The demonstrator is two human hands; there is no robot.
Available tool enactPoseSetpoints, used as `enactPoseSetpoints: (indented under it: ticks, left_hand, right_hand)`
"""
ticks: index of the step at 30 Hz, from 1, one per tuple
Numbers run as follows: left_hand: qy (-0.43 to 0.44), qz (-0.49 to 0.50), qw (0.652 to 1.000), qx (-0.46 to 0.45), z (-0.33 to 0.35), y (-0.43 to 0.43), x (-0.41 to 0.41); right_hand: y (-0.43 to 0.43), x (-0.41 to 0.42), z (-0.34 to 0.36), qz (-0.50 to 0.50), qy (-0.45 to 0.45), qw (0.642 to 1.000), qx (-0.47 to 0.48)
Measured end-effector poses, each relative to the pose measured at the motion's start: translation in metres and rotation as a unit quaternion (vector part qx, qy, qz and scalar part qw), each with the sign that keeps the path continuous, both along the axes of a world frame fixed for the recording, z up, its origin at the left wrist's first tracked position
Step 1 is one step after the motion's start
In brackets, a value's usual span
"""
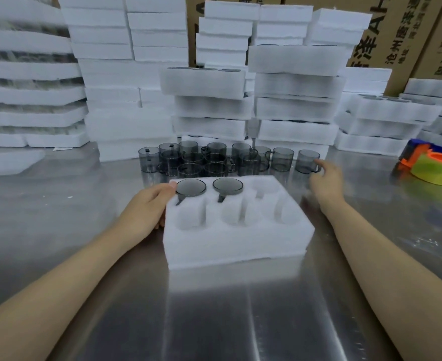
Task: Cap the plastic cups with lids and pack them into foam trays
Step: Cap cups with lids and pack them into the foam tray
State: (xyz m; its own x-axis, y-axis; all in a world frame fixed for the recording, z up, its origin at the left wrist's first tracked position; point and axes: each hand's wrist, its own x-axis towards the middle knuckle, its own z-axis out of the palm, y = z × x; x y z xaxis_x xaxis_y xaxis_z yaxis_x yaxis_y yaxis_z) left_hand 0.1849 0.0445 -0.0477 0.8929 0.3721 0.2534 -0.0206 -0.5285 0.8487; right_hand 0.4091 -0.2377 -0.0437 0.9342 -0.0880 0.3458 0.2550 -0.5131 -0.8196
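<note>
In the head view, a white foam tray (pixel 235 230) sits mid-table on the steel table (pixel 214 321). Two lidded cups (pixel 190 187) fill its far-left pockets. The left hand (pixel 147 207) grips the tray's wall at 9 o'clock, thumb on the top edge just beside the nearest lid. At 12 o'clock stands a cluster of loose grey cups (pixel 204 160). At 1 o'clock, the right hand (pixel 324 178) hovers, blurred, fingers loosely spread and holding nothing, fingertips just beside the rightmost cup (pixel 307 161).
</note>
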Motion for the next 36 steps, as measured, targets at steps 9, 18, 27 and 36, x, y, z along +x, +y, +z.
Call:
enactPoseSetpoints:
  ticks: [9,18,27,36]
  left_hand:
    - [0.002,0.0,1.0,0.001,0.0,0.001,0.0]
    - [0.01,-0.009,1.0,-0.01,0.003,-0.003,-0.003]
    - [0.005,0.001,1.0,-0.01,0.003,-0.004,-0.001]
    - [0.0,-0.001,1.0,-0.018,0.003,-0.003,-0.001]
  right_hand:
    - [0.003,0.004,-0.002,-0.018,0.034,0.997,-0.062]
    - [0.008,0.009,-0.002,-0.002,0.07,0.975,-0.209]
    - [0.008,-0.006,0.003,-0.051,-0.039,0.995,-0.08]
    - [0.008,0.003,-0.001,-0.035,0.016,0.992,-0.117]
